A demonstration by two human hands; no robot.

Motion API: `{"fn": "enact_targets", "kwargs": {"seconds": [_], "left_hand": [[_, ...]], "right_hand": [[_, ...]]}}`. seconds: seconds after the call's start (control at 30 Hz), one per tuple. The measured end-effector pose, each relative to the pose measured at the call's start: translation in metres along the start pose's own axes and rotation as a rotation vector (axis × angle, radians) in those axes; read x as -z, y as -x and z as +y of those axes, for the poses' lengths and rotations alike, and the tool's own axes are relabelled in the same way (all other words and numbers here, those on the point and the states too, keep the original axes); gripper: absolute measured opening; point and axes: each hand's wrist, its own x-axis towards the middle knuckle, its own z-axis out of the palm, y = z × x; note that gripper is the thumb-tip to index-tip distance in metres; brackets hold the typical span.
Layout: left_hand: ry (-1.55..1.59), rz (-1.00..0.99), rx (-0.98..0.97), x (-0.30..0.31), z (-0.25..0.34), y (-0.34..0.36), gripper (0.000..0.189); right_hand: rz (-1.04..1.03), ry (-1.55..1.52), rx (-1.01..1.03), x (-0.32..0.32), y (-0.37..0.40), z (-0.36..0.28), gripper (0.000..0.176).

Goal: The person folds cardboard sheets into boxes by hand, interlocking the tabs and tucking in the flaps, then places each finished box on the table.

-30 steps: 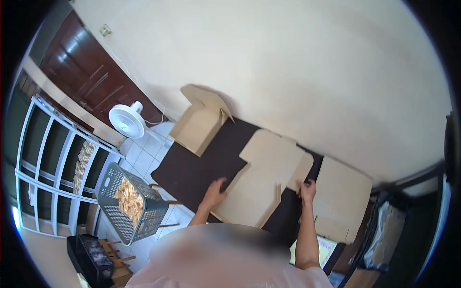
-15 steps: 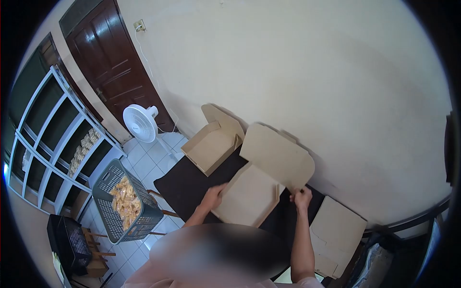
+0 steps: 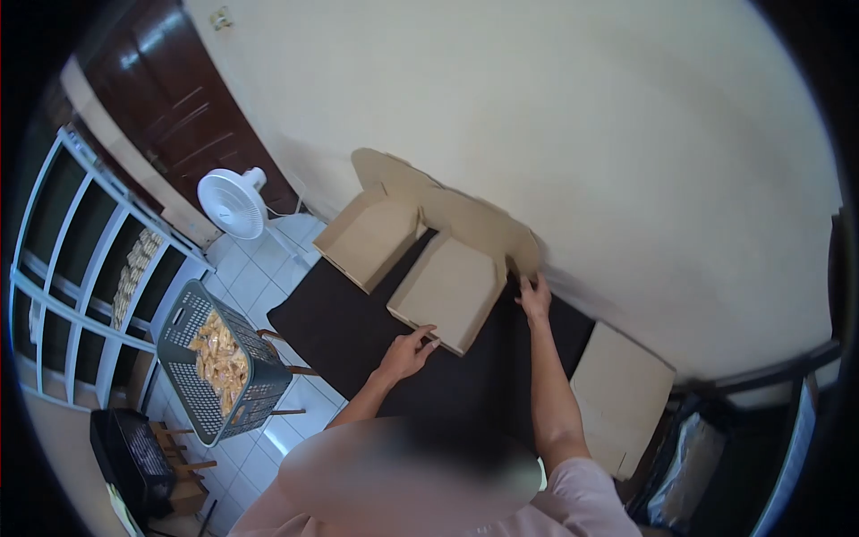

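Note:
Two open cardboard boxes stand side by side on the black-covered table, their lids raised against the wall. The nearer cardboard box (image 3: 452, 282) lies between my hands. My left hand (image 3: 405, 356) is at its front edge, fingers stretched out and touching the front wall. At the box's back right corner, my right hand (image 3: 534, 300) has its fingers apart beside the lid's side flap. The second cardboard box (image 3: 369, 237) sits to the left, close to the first. Both boxes have bare insides.
Flat cardboard (image 3: 620, 394) is stacked at the table's right. A grey-green basket (image 3: 268, 407) of packed snacks stands on the left, with a white fan (image 3: 234, 204) behind it. A shelf rack (image 3: 85, 259) is farther left. The wall (image 3: 582, 134) borders the table's back.
The nearer box has moved back and left, closer to the second box and the wall. My left hand has gone from its left side to its front edge. My right hand has loosened from the flap.

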Motion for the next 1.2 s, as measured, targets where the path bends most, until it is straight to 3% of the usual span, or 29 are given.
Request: {"fn": "enact_targets", "kwargs": {"seconds": [0.13, 0.3, 0.4, 0.47, 0.6, 0.73, 0.8, 0.87, 0.93, 1.0, 1.2], "left_hand": [[-0.049, 0.107, -0.189, -0.035, -0.024, -0.01, 0.044], [-0.201, 0.278, -0.15, -0.023, -0.03, -0.026, 0.053], [-0.214, 0.372, -0.152, -0.017, -0.038, -0.03, 0.052], [-0.204, 0.365, -0.148, -0.019, -0.048, -0.037, 0.053], [-0.196, 0.344, -0.133, -0.022, -0.038, -0.032, 0.052], [-0.182, 0.403, -0.103, -0.026, -0.037, -0.029, 0.052], [-0.247, 0.426, -0.074, -0.022, -0.042, -0.028, 0.053], [-0.274, 0.429, -0.019, -0.021, -0.028, -0.03, 0.053], [-0.259, 0.41, -0.187, -0.017, -0.038, -0.031, 0.055], [-0.257, 0.361, -0.107, -0.014, -0.042, -0.034, 0.06], [-0.242, 0.343, -0.108, -0.015, -0.058, -0.036, 0.073]], "right_hand": [[-0.191, -0.154, 0.006, 0.003, 0.024, -0.022, 0.063], [0.035, -0.065, -0.017, 0.036, 0.058, -0.011, 0.061], [0.06, -0.202, -0.098, 0.086, 0.092, 0.015, 0.048], [0.169, -0.291, -0.12, 0.13, 0.116, 0.038, 0.031], [0.7, 0.301, 0.091, 0.254, 0.155, 0.117, 0.014], [0.953, 0.613, -0.299, 0.367, 0.208, 0.143, 0.033], [0.977, 0.74, -0.325, 0.394, 0.23, 0.154, 0.052], [0.963, 1.027, -0.328, 0.419, 0.236, 0.21, 0.065], [0.757, 0.778, -0.643, 0.413, 0.242, 0.219, 0.075], [0.812, 0.81, -0.59, 0.39, 0.254, 0.175, 0.076], [1.02, 0.955, -0.411, 0.375, 0.249, 0.171, 0.063]]}}
